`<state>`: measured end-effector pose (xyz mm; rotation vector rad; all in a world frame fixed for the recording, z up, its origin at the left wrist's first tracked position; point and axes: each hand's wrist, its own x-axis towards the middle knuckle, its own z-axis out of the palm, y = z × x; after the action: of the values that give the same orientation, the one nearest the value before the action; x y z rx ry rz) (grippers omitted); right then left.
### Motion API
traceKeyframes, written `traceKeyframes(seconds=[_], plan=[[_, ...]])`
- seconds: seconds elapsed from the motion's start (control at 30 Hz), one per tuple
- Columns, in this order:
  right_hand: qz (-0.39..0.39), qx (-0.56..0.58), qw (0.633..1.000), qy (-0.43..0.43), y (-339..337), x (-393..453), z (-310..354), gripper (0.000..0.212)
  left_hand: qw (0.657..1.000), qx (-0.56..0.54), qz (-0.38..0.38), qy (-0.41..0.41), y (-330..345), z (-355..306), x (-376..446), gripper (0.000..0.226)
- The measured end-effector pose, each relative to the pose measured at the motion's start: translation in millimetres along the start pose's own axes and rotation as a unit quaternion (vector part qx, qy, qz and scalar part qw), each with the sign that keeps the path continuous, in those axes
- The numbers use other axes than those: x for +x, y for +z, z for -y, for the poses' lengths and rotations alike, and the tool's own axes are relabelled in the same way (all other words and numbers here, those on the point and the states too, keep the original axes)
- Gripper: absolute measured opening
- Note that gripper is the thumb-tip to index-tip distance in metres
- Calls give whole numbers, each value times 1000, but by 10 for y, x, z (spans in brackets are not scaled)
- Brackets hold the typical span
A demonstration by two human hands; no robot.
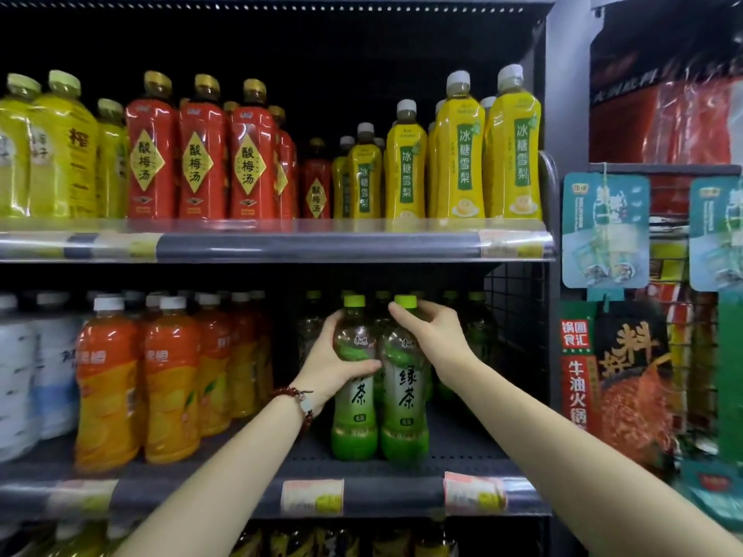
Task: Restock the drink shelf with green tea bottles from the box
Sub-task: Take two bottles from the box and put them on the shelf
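On the lower shelf [462, 448], orange drink bottles [140, 379] stand in rows to the left of the gap, with white-labelled bottles [24, 367] at the far left edge; a wire mesh panel [518, 315] closes the right end; more green-capped bottles [474, 327] fill the back; the upper shelf [281, 245] carries yellow and red bottles; hanging packets [605, 231] crowd the rack to the right. Two green tea bottles stand upright and touching near the shelf's front edge, clear above, green at the base, lime caps; the left hand [333, 363] wraps the left bottle [354, 412] at its shoulder; the right hand [432, 329] curls round the right bottle [404, 412] just below its cap.
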<state>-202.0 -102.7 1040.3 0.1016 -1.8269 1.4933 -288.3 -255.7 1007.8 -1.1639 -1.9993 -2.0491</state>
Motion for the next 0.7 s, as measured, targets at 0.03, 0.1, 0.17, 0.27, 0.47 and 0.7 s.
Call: traceKeyframes(seconds=[0.03, 0.1, 0.17, 0.27, 0.47, 0.7], plan=[[14, -14, 1000, 7, 12, -39, -45, 41, 1000, 4, -3, -3, 1, 79, -52, 88], [28, -31, 998, 42, 31, -137, -174, 74, 1000, 4, -2, -29, 0, 221, -147, 89], [34, -18, 996, 76, 20, -237, -320, 94, 997, 22, 13, -75, -4, 324, -242, 84], [69, -24, 993, 90, -41, -418, -519, 81, 993, 52, 33, -104, 5, 419, -326, 73], [114, 10, 985, 129, -97, -595, -669, 80, 988, 122, 11, -97, 18, 402, -380, 63], [134, -152, 972, 119, -198, -672, -682, 61, 980, 173, -81, -62, 15, 446, -442, 69]])
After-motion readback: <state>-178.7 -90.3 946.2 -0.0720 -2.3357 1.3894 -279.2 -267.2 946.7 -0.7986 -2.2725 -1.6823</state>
